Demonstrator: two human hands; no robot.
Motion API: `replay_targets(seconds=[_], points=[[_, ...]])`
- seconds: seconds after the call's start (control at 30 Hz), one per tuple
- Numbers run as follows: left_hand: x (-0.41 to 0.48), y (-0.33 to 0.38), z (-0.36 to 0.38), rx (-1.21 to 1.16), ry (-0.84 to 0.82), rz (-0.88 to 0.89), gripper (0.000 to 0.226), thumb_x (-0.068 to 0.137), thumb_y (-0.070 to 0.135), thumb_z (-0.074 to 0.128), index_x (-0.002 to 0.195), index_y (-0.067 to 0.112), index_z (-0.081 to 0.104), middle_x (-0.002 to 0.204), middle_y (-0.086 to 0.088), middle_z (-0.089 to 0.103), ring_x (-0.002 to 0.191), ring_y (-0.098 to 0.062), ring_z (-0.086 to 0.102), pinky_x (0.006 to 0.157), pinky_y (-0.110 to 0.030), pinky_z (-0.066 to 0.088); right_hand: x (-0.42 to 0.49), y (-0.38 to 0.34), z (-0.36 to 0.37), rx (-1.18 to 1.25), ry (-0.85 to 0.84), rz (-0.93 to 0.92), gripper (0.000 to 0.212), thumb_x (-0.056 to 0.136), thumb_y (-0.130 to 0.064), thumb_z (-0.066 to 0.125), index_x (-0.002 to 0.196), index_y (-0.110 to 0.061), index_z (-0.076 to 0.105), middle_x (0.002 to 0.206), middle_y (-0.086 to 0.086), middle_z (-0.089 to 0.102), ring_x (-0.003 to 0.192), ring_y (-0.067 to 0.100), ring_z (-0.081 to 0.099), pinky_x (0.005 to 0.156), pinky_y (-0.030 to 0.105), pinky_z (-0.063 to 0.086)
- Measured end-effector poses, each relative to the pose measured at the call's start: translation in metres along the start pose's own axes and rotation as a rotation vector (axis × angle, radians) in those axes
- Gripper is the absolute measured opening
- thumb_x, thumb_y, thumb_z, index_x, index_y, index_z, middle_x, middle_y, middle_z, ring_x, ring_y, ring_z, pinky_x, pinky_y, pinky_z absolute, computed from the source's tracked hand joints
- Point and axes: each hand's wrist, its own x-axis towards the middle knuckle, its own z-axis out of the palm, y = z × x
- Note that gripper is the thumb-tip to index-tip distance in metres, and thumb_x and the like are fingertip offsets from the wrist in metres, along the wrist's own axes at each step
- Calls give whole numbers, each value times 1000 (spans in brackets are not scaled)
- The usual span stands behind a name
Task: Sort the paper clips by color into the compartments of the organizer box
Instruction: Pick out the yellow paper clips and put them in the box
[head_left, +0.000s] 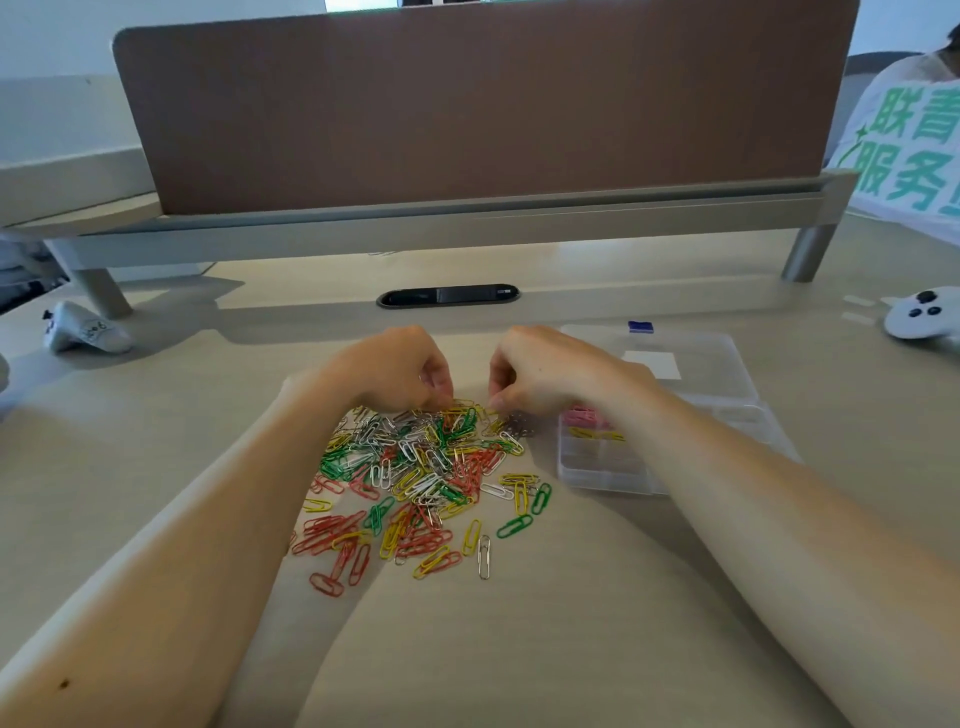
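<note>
A heap of paper clips (415, 473) in red, green, yellow, white and silver lies on the table in front of me. My left hand (400, 371) has curled fingers, its tips down in the heap's far edge, pinching at clips there. My right hand (545, 371) is curled too, with fingertips at yellow clips on the far right edge of the heap. The clear organizer box (602, 467) stands open to the right, with pink clips (579, 417) in one compartment and yellow clips (592, 433) in the one beside it. My right wrist hides part of the box.
The box's clear lid (691, 364) lies open behind it. One white controller (83, 330) sits far left and another (919, 314) far right. A brown desk divider (478, 114) stands behind a cable slot (448, 296). A person in a white shirt (909, 145) sits at the right.
</note>
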Motion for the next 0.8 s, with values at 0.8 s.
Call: replay_targets(seconds=[0.8], points=[[1, 5, 3, -33, 32, 17, 10, 79, 18, 76, 82, 26, 73, 83, 8, 71, 73, -3, 62, 71, -26, 51, 7, -6, 18, 19, 157, 59, 10, 81, -18, 73, 89, -12, 76, 93, 7, 69, 84, 25, 64, 66, 30, 48]])
